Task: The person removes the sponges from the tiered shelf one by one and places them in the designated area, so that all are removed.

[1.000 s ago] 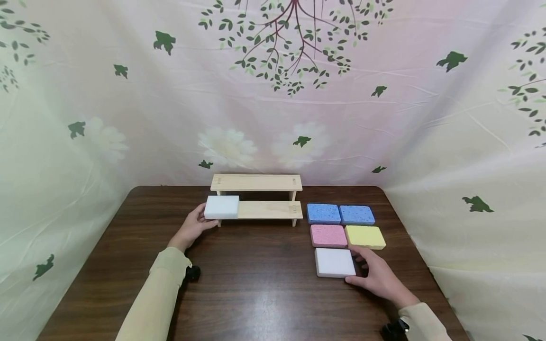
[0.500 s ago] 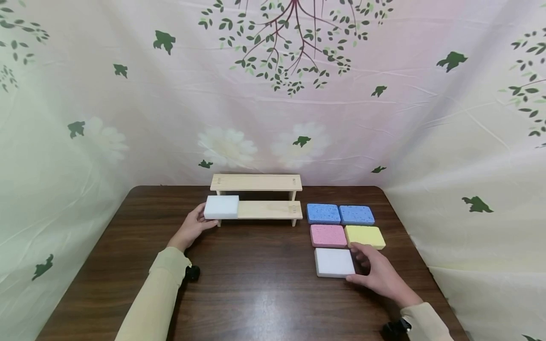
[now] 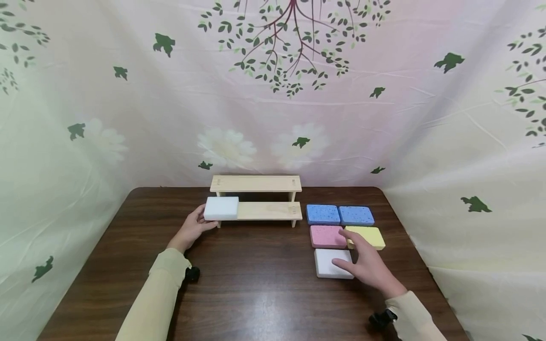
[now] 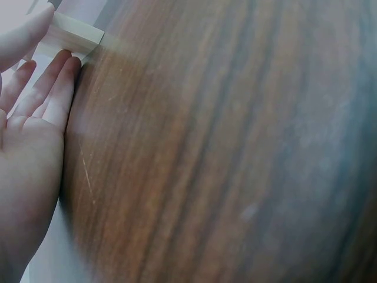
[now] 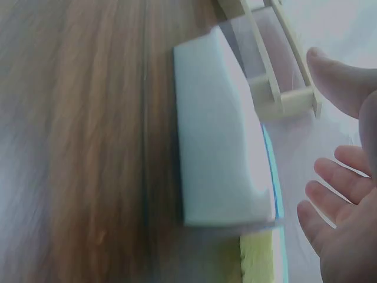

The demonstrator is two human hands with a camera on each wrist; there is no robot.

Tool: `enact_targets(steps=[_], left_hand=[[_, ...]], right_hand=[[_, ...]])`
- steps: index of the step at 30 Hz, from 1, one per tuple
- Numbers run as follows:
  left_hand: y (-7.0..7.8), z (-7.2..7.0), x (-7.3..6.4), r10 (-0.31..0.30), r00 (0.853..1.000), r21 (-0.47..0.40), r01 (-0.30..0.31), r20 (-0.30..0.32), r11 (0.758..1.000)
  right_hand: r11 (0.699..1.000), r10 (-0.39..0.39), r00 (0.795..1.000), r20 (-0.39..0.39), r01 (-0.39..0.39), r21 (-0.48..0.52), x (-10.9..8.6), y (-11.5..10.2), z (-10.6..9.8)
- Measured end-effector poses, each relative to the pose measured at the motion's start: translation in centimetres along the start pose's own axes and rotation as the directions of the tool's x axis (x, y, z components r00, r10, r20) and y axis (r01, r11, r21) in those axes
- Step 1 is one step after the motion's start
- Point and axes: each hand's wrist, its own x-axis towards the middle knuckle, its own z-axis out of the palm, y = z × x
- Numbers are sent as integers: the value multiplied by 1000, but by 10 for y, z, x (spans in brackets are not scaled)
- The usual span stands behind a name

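Observation:
A white sponge [image 3: 221, 209] lies at the left end of the wooden rack's lower shelf [image 3: 268, 210]. My left hand [image 3: 189, 230] holds it at its left side, thumb at the front; the left wrist view [image 4: 35, 135] does not show the sponge clearly. A second white sponge [image 3: 326, 264] lies on the table at the right. Above its right part hovers my right hand [image 3: 368, 265], fingers spread and thumb apart, holding nothing. In the right wrist view this white sponge [image 5: 215, 135] lies beside the right hand [image 5: 347, 188], with a gap between them.
Behind the right-hand white sponge lie a pink sponge [image 3: 326, 237] and a yellow sponge [image 3: 370, 237], then two blue sponges [image 3: 323, 214]. The rack's upper shelf [image 3: 256, 183] stands near the back table edge, before a printed cloth. The brown table [image 3: 256, 284] extends in front.
My right hand has come off the near white sponge's right edge and moved up and left over it, its fingers spreading. The sponges and my left hand stay put.

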Motion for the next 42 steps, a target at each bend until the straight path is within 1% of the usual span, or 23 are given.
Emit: enact_targets(steps=[6, 15, 23, 24, 27, 30, 31, 35, 42], left_hand=[[0, 1, 1, 1, 1000, -1, -1, -2, 1000], [2, 1, 1, 2, 1000, -11, -2, 2, 1000], [4, 1, 2, 8, 1000, -2, -8, -3, 1000], [7, 1, 0, 3, 1000, -2, -3, -1, 1000], [8, 1, -1, 3, 1000, -6, -3, 1, 1000], [7, 1, -1, 5, 1000, -12, -5, 7, 1000], [3, 1, 1, 12, 1000, -14, -11, 7, 1000], [1, 0, 0, 18, 1000, -18, -17, 8, 1000], [-1, 0, -1, 7, 1000, -26, -7, 10, 1000]], right_hand=[[998, -56, 998, -5, 56, 26, 16, -19, 10], [996, -82, 997, 13, 81, 44, 36, -41, 27], [992, -109, 992, 59, 105, 76, 59, -64, 46], [991, -118, 991, 66, 113, 77, 62, -66, 48], [988, -136, 987, 80, 130, 83, 71, -74, 58], [985, -154, 984, 91, 146, 87, 78, -82, 69], [985, -157, 983, 92, 148, 91, 80, -85, 72], [982, -176, 979, 100, 167, 93, 89, -97, 81], [980, -188, 976, 109, 178, 94, 104, -109, 89]])
